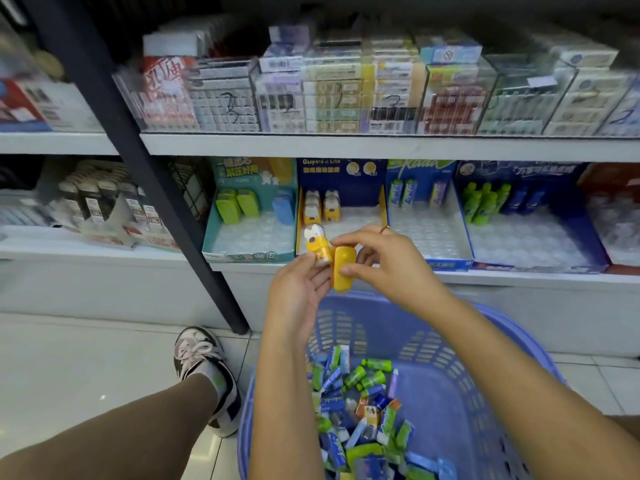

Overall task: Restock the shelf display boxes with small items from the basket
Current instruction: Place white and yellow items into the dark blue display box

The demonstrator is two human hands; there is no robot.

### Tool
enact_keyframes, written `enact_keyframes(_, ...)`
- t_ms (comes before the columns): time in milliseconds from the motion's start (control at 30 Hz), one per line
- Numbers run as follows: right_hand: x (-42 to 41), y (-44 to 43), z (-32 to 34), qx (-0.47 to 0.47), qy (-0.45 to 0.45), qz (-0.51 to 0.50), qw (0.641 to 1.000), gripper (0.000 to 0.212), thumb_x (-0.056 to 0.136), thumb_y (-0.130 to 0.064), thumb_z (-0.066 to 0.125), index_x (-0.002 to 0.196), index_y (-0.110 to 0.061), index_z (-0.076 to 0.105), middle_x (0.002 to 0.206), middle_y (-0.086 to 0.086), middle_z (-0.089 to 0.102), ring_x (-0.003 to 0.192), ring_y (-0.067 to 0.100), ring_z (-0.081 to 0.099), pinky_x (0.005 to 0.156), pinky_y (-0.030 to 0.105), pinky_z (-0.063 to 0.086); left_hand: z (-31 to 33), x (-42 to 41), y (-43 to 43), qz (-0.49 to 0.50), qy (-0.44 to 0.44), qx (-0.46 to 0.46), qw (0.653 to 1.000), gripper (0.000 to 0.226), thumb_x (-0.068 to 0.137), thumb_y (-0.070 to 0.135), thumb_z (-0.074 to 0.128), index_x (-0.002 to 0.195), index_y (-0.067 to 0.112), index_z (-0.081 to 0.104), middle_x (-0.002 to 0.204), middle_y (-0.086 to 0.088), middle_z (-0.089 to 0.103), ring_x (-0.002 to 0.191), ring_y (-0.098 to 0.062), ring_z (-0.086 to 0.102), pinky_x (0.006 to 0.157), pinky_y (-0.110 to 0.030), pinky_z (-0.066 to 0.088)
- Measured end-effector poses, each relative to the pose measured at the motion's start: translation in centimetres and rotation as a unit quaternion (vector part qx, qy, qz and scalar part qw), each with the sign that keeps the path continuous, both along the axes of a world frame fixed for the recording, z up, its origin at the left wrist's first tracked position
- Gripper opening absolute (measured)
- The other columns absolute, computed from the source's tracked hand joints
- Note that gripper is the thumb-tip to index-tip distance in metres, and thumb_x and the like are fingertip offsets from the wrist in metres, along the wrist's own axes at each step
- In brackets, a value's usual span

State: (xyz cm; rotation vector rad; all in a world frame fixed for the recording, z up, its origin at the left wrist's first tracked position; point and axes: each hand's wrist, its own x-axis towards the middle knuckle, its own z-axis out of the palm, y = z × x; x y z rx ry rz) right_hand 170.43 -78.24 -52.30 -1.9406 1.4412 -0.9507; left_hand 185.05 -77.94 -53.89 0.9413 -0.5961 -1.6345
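My left hand (298, 289) holds a small yellow-and-white animal-shaped item (318, 245) just in front of the shelf edge. My right hand (384, 265) pinches a second yellow item (343, 271) right beside it, and the two items touch. Behind them stands the yellow-and-blue display box (382, 209) with a few matching yellow items (322, 207) at its back left. Below my arms sits the purple basket (446, 386), holding several small green, blue and yellow packs (360, 410).
A teal display box (249, 237) with green and blue items stands to the left, and two blue boxes (429, 233) (530, 237) to the right. A dark slanted post (162, 188) crosses the shelf. My leg and shoe (207, 375) rest on the tiled floor, left of the basket.
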Motion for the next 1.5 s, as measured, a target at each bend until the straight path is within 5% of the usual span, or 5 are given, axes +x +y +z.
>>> enact_keyframes(200, 4.6, -5.0, 2.1, -0.078, -0.037, -0.053, 0.995, 0.028, 0.078, -0.016, 0.074, 0.103, -0.019, 0.063, 0.089, -0.004, 0.063, 0.078, 0.013, 0.060, 0.072, 0.025, 0.052, -1.2, 4.0, -1.3, 0.139, 0.058, -0.015, 0.988, 0.024, 0.100, 0.014, 0.039, 0.104, 0.001, 0.059, 0.090, -0.008, 0.074, 0.088, -0.017, 0.071, 0.082, -0.028, 0.055)
enact_keyframes(367, 9.6, -12.7, 2.4, -0.095, 0.116, -0.074, 0.986, 0.037, 0.086, -0.023, 0.065, 0.119, -0.009, 0.059, 0.109, 0.014, 0.065, 0.099, 0.030, 0.060, 0.082, 0.035, 0.048, -2.9, 6.8, -1.8, 0.197, -0.005, 0.022, 0.980, 0.024, 0.098, 0.011, 0.046, 0.115, -0.003, 0.056, 0.094, -0.012, 0.069, 0.083, -0.018, 0.070, 0.080, -0.027, 0.056)
enact_keyframes(933, 12.8, -18.9, 2.0, 0.007, 0.308, -0.047, 0.950, 0.027, 0.084, -0.016, 0.064, 0.110, -0.008, 0.066, 0.117, 0.011, 0.063, 0.107, 0.027, 0.059, 0.092, 0.032, 0.048, -3.9, 8.6, -2.4, 0.168, -0.039, 0.031, 0.985, 0.020, 0.095, 0.010, 0.052, 0.110, 0.001, 0.062, 0.104, -0.015, 0.070, 0.084, -0.015, 0.069, 0.079, -0.023, 0.057)
enact_keyframes(1233, 13.4, -17.9, 1.8, -0.016, 0.335, -0.037, 0.941, 0.017, 0.087, -0.006, 0.049, 0.071, -0.001, 0.052, 0.075, 0.010, 0.050, 0.074, 0.030, 0.048, 0.051, 0.026, 0.026, -3.8, 8.3, -2.2, 0.164, -0.077, 0.018, 0.983, 0.022, 0.093, 0.011, 0.056, 0.115, 0.008, 0.062, 0.099, -0.011, 0.070, 0.090, -0.019, 0.069, 0.082, -0.025, 0.057)
enact_keyframes(1500, 12.5, -17.3, 2.0, -0.026, 0.379, -0.012, 0.925, 0.037, 0.092, -0.036, 0.052, 0.115, -0.007, 0.057, 0.119, 0.015, 0.057, 0.105, 0.030, 0.054, 0.077, 0.028, 0.042, -3.2, 7.7, -1.8, 0.146, -0.104, -0.015, 0.984, 0.020, 0.093, 0.013, 0.058, 0.112, 0.014, 0.062, 0.099, -0.012, 0.068, 0.085, -0.015, 0.069, 0.074, -0.019, 0.057)
